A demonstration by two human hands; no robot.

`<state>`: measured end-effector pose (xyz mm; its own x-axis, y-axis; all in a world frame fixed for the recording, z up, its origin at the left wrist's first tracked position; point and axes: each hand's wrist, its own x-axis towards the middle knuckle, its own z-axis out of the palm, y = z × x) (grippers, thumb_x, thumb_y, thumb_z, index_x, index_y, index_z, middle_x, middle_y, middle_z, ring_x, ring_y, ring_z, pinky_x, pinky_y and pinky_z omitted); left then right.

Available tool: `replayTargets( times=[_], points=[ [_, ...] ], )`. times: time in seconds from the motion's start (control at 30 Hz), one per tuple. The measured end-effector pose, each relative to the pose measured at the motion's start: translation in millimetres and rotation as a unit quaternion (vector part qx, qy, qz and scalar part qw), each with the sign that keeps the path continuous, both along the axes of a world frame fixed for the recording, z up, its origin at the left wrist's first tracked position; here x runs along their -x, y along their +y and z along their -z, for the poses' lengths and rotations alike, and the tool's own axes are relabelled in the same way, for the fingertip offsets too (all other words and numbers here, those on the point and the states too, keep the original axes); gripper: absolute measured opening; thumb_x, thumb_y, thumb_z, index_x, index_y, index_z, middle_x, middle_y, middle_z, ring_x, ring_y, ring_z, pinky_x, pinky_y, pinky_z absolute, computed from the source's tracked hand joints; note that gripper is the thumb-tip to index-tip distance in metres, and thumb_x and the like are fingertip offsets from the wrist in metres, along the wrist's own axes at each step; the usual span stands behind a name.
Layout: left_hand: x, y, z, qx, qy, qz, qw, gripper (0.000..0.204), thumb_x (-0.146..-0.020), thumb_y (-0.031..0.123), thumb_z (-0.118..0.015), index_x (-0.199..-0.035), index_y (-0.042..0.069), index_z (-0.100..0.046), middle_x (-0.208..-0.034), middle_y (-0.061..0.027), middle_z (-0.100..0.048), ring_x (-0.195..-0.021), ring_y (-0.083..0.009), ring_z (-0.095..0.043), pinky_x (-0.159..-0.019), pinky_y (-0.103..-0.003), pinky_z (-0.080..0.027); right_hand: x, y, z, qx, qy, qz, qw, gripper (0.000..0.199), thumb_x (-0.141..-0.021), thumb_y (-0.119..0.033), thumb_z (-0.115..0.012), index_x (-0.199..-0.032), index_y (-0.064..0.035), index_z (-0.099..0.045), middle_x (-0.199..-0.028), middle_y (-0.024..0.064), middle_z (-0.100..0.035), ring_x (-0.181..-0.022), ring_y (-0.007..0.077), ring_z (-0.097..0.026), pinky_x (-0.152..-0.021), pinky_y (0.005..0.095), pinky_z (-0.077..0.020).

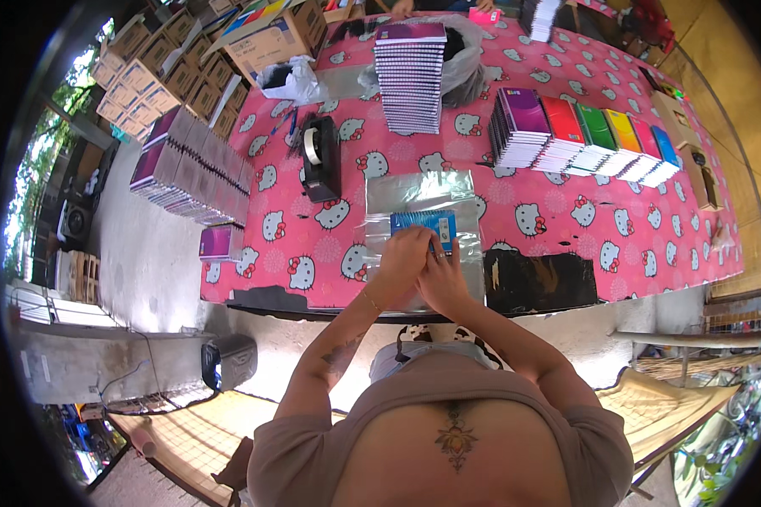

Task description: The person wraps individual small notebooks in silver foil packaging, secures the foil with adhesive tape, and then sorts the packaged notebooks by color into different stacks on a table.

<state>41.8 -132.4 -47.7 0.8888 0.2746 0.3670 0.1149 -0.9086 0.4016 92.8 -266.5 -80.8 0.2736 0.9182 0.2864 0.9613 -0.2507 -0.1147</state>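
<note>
A small blue spiral notebook [424, 222] lies in front of me, its coil along the far edge. Under it is a stack of clear plastic bags [418, 188], shiny and flat on the table. My left hand [406, 253] is closed on the notebook's near left part, fingers bent over the cover. Close against it, my right hand [443, 277] grips the near right part of the notebook, fingers close together. The hands cover the notebook's near edge, and whether it lies inside a bag I cannot tell.
A black tape dispenser [320, 160] stands left of the bags. Tall notebook stacks rise behind [408, 80] and at the left edge [186, 169]. Coloured notebook stacks [558, 127] line the right. Cardboard boxes [275, 40] and a person's hand [403, 8] are at the far side.
</note>
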Motion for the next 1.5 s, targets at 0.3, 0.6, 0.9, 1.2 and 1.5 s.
replayTargets(
  times=[0.3, 0.6, 0.9, 1.2, 1.5],
  points=[
    [13, 0, 0, 0.068, 0.021, -0.025, 0.997, 0.029, -0.081, 0.003, -0.061, -0.11, 0.002, -0.065, -0.109, -0.018, -0.068, -0.098, -0.034, -0.069, -0.084, -0.042, -0.056, -51, -1, -6, -0.156, 0.382, 0.081, 0.907, 0.07, -0.078, 0.003, -0.062, -0.143, -0.0017, -0.036, -0.148, 0.0284, -0.028, -0.139, 0.0459, -0.027, -0.111, 0.0516, -0.0298],
    [8, -15, 7, -0.043, 0.003, -0.008, 0.999, 0.048, -0.072, -0.001, -0.067, -0.12, -0.007, -0.057, -0.125, -0.0242, -0.06, -0.122, -0.0387, -0.057, -0.107, -0.045, -0.045, -185, -30, 31, -0.152, 0.464, 0.046, 0.871, 0.049, -0.078, -0.007, -0.072, -0.125, -0.0079, -0.061, -0.126, 0.0138, -0.059, -0.119, 0.0301, -0.056, -0.098, 0.0406, -0.0451],
    [24, -20, 16, -0.032, -0.01, -0.033, 0.999, 0.036, -0.089, 0.008, -0.055, -0.122, -0.006, -0.058, -0.133, -0.0257, -0.056, -0.129, -0.0379, -0.052, -0.109, -0.047, -0.041, -71, -16, -12, -0.085, -0.056, -0.106, 0.989, 0.041, -0.084, -0.024, -0.067, -0.121, -0.0069, -0.064, -0.118, 0.0064, -0.061, -0.112, 0.023, -0.059, -0.097, 0.0411, -0.0455],
    [59, 96, 23, 0.064, -0.113, -0.28, 0.951, 0.029, -0.092, 0.025, -0.063, -0.107, 0.0, -0.067, -0.094, -0.0224, -0.066, -0.088, -0.0357, -0.066, -0.075, -0.046, -0.053, -64, -17, -15, -0.112, -0.06, -0.092, 0.988, 0.035, -0.084, -0.023, -0.068, -0.116, -0.0079, -0.065, -0.115, 0.0042, -0.064, -0.107, 0.0216, -0.062, -0.093, 0.0389, -0.0469],
    [46, 230, -3, 0.553, -0.166, -0.254, 0.776, 0.009, -0.089, 0.016, -0.07, -0.093, 0.008, -0.069, -0.07, 0.0038, -0.055, -0.058, -0.0065, -0.047, -0.053, -0.025, -0.043, -57, -15, -15, -0.102, -0.029, -0.065, 0.992, 0.033, -0.085, -0.022, -0.068, -0.115, -0.0096, -0.066, -0.112, 0.0023, -0.064, -0.107, 0.0216, -0.062, -0.09, 0.0388, -0.0473]
  ],
)
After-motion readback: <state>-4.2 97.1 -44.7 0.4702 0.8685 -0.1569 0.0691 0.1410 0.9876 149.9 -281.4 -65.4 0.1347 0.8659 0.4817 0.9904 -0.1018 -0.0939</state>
